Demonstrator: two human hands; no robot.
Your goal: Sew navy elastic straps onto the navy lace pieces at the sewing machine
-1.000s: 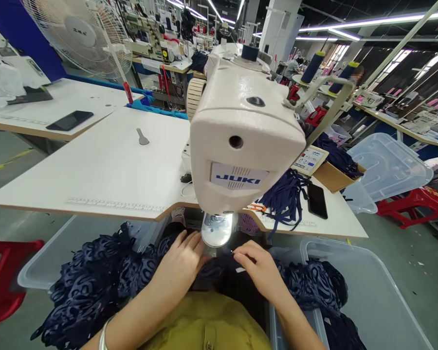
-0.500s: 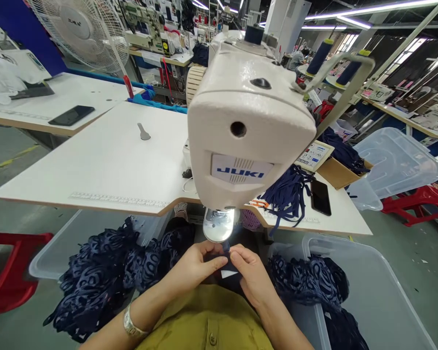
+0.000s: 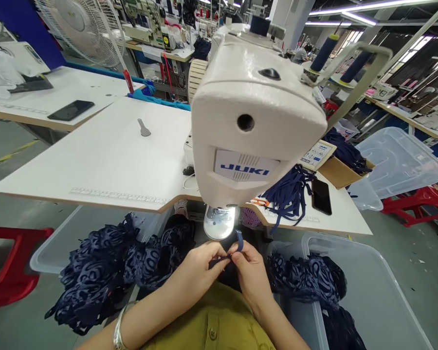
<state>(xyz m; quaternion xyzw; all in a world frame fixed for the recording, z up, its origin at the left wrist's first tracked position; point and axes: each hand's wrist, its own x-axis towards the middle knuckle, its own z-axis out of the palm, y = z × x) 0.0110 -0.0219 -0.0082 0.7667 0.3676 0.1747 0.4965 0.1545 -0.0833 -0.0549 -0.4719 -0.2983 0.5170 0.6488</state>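
My left hand (image 3: 204,265) and my right hand (image 3: 248,265) meet in front of my body, fingertips pinched close together. Between them runs a narrow navy strap (image 3: 240,241), whose end curls up above the right fingers. The left thumb and forefinger grip the strap's other part, mostly covered by the hand. Just above the hands is the round lit metal plate (image 3: 219,224) of a white JUKI sewing machine (image 3: 253,112); the strap is apart from it. A bundle of navy straps (image 3: 286,197) lies on the table right of the machine head.
Navy patterned garment pieces (image 3: 95,272) spill over the left plastic bin (image 3: 54,253); more pieces (image 3: 310,282) hang over the right bin (image 3: 383,272). On the white table (image 3: 131,160) are a flat grey metal piece (image 3: 143,128) and a phone (image 3: 320,197). A red stool (image 3: 14,262) stands left.
Both hands have turned the navy piece, so the strap end now curls up above the right fingers. The white patch seen between the hands is out of sight. The view has shifted slightly.
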